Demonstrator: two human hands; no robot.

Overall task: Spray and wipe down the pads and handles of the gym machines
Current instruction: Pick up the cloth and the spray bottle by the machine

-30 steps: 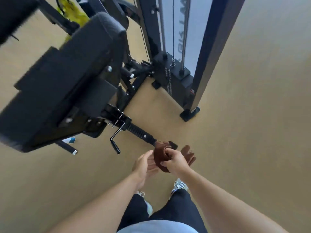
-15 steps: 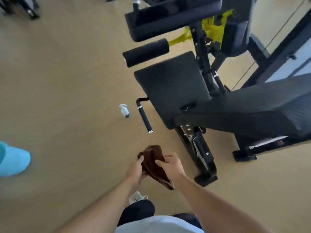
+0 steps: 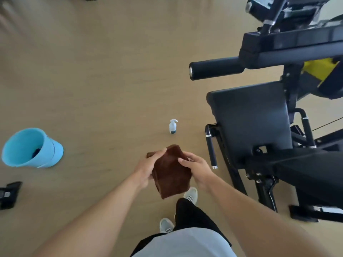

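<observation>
Brown terry-like cloth [image 3: 171, 171], folded into a thick pad, hangs in mid-air in front of the person's waist, held between both hands; the left hand [image 3: 146, 170] grips its left edge with the thumb laid over the top face and the fingers curled beneath; the right hand [image 3: 197, 168] holds the right edge with fingers bent over the top, the thumb hidden behind the fabric. It looks soft, light and limp, so it should sag wherever it is unsupported and will likely unfold if taken by one corner; a grip across the whole folded stack, palm flat behind it, would probably serve best for wiping.

Just beyond the cloth, a small white spray bottle [image 3: 173, 126] with a dark base stands upright on the tan floor [image 3: 104, 75], apart from both hands; it seems light and rigid, easy to tip, and best taken round the body with a finger on the trigger; one hand must let go of the cloth first.

To the right stands the black machine: its seat pad [image 3: 250, 115], a side handle [image 3: 211, 149] with chrome ends near the right hand, and a roller pad [image 3: 215, 70] above; far left on the floor sits a light blue bucket [image 3: 31, 147].
</observation>
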